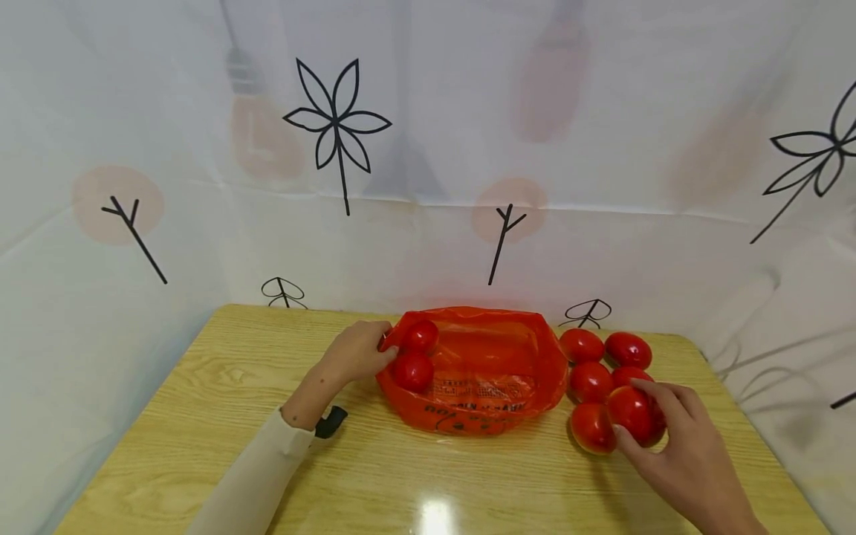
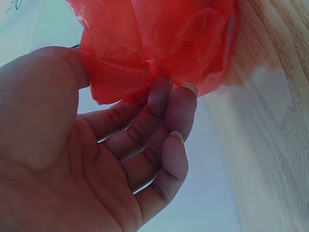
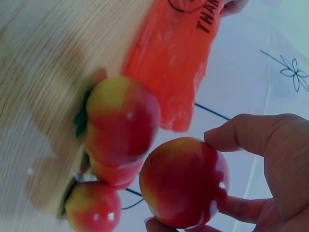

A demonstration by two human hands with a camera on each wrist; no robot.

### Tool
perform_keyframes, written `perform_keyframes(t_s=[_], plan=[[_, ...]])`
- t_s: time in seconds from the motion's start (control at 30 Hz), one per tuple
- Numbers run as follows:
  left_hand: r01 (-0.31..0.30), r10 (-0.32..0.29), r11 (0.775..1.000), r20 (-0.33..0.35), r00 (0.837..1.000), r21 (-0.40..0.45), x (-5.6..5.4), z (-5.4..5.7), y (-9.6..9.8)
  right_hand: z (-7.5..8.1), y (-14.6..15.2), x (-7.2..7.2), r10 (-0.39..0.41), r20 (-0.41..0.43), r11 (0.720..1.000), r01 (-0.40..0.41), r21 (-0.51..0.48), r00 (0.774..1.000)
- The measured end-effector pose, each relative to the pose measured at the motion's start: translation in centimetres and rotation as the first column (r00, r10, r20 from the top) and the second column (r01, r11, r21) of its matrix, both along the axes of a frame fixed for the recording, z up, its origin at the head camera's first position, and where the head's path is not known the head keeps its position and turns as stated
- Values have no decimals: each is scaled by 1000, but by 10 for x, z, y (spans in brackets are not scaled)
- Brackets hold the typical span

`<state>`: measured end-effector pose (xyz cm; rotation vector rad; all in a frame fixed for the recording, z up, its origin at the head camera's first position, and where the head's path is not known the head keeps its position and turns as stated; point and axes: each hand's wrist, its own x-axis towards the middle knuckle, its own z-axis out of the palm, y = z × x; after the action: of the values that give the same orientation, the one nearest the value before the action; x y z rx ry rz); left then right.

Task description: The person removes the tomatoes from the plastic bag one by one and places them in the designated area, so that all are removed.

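A red plastic bag (image 1: 481, 416) lies on the table with its mouth held wide. Two shiny red fruits (image 1: 414, 371) sit inside it at the left. My left hand (image 1: 357, 353) pinches the bag's left rim; in the left wrist view, thumb and fingertips meet the thin red plastic (image 2: 145, 43). At the right, my right hand (image 1: 689, 438) grips a round red-and-yellow fruit (image 3: 183, 183) between thumb and fingers. That fruit appears raised above the table in the right wrist view. Several similar fruits (image 1: 591, 383) cluster beside the bag, some with green leaves (image 3: 81, 116) underneath.
The wood-grain table (image 1: 374, 483) reaches back to a white cloth (image 1: 428, 245) printed with plant drawings, which also hangs along both sides. A black strap (image 1: 331, 422) is at my left wrist. Dark lettering marks the front of the bag.
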<state>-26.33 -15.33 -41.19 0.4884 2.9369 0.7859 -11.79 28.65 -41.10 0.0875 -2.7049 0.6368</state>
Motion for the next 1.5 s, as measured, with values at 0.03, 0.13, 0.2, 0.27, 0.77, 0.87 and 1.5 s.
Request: perform_keyframes(t_s=[0.03, 0.13, 0.2, 0.27, 0.77, 0.87, 1.5], plan=[[0, 0, 1000, 0, 1000, -1, 0, 0, 0, 0, 2, 0, -7, 3, 1000, 7, 3, 1000], [-1, 1, 1000, -5, 1000, -4, 0, 0, 0, -1, 6, 0, -27, 16, 1000, 27, 16, 1000], [-2, 2, 1000, -8, 1000, -7, 0, 0, 1, 0, 9, 0, -38, 30, 999, 38, 22, 999], [-2, 2, 1000, -9, 1000, -9, 0, -1, 1, 0, 11, 0, -48, 38, 998, 46, 31, 998], [-4, 4, 1000, -1, 1000, -14, 1, 0, -1, 0, 24, 0, -66, 111, 996, 59, 64, 992], [1, -1, 1000, -4, 1000, -13, 1, 0, 0, 0, 26, -2, -76, 153, 995, 65, 70, 985], [1, -1, 1000, -10, 1000, -3, 1, -3, 1, -18, 37, -13, -64, 346, 996, 39, 77, 936]])
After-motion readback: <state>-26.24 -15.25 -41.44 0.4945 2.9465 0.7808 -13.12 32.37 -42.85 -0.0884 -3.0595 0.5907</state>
